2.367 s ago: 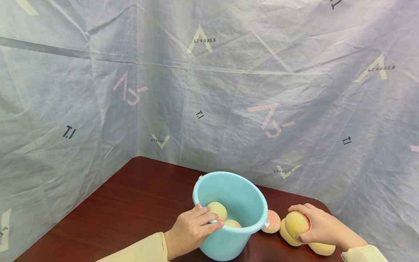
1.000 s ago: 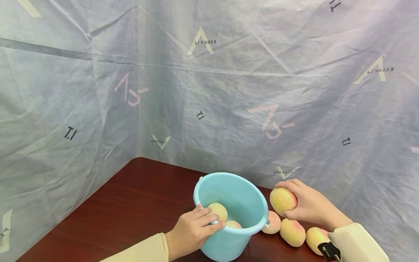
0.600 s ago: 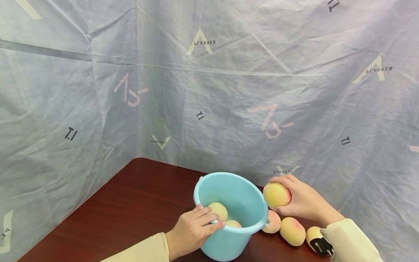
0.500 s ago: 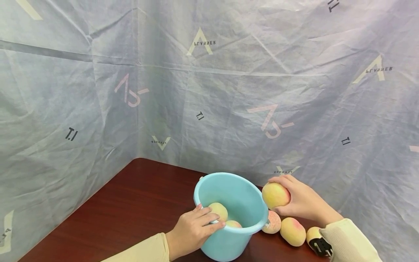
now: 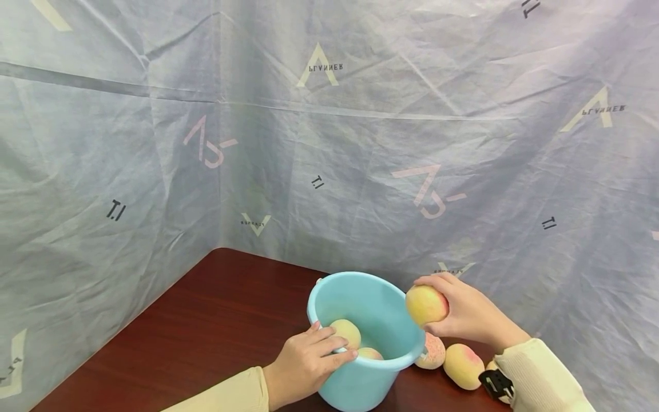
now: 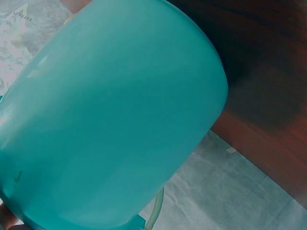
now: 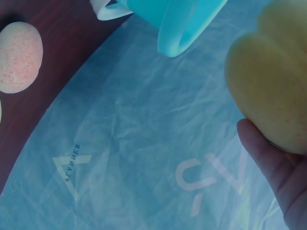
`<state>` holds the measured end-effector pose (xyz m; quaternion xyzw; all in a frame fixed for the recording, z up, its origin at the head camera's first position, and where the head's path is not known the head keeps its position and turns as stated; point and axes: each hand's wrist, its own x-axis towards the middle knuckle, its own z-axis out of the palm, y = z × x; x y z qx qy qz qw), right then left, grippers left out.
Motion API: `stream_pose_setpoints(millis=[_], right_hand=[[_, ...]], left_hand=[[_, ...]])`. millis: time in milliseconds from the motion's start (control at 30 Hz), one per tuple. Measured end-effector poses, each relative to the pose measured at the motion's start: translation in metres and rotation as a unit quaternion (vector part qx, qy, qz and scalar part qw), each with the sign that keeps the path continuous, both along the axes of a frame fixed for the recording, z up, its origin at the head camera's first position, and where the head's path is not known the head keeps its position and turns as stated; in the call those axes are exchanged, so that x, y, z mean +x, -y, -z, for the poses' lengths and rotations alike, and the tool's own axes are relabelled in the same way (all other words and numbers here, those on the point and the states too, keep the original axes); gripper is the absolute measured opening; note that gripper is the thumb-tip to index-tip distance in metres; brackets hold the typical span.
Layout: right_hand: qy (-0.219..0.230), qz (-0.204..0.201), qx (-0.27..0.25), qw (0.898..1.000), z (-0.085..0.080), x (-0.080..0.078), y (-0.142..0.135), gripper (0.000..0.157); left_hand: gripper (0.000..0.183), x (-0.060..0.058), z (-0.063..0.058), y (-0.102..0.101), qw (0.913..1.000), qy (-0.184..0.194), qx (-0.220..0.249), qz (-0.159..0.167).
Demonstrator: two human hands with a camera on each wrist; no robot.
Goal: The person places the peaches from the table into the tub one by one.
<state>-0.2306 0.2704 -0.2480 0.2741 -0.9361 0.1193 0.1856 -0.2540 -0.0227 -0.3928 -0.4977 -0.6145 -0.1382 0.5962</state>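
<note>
A light-blue bucket (image 5: 355,386) stands on the table, its mouth toward me. My left hand (image 5: 304,360) grips its near rim, fingers hooked over the edge. Bucket wall (image 6: 110,110) fills most of the left wrist view, with fingertips (image 6: 6,218) in the lower left corner. Inside lie two pale peaches (image 5: 346,333), the nearer one half hidden by the rim. My right hand (image 5: 465,312) holds a yellow peach (image 5: 426,305) with a red blush, raised beside the bucket's right rim. In the right wrist view, thumb and palm cradle this peach (image 7: 268,86).
Right of the bucket, a pink speckled peach (image 5: 431,351) and a yellow-pink peach (image 5: 463,366) lie on the dark red table (image 5: 216,309). Another peach (image 5: 492,365) is mostly hidden behind the right wrist's black buckle (image 5: 495,382). Grey printed cloth (image 5: 360,143) hangs behind the table.
My right hand has lifted the yellow peach from the group on the table and carried it leftward to the bucket's rim. The left hand has stayed on the rim.
</note>
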Motion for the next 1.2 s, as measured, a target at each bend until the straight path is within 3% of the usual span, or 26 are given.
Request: stream_pose_setpoints(millis=[267,567,733,867,1200], right_hand=[[0.075,-0.013,-0.005,0.997,-0.007,-0.009,0.008,0.06],[0.173,-0.017,0.045,0.984,-0.024,-0.022,0.028,0.063],[0.194,-0.042,0.059,0.978,-0.027,-0.027,0.039,0.064],[0.22,-0.037,0.07,0.972,-0.025,-0.032,0.048,0.063],[0.224,-0.048,0.072,0.971,-0.023,-0.031,0.058,0.063]], left_hand=[[0.038,0.0,0.002,-0.001,1.0,0.009,0.002,0.003],[0.034,0.0,-0.001,-0.001,0.9997,0.021,0.0,0.01],[0.034,-0.001,0.0,0.0,0.9996,0.028,-0.007,0.002],[0.037,0.0,0.001,0.001,0.9996,0.027,-0.004,-0.004],[0.038,0.0,0.002,0.001,0.9994,0.033,-0.005,-0.004]])
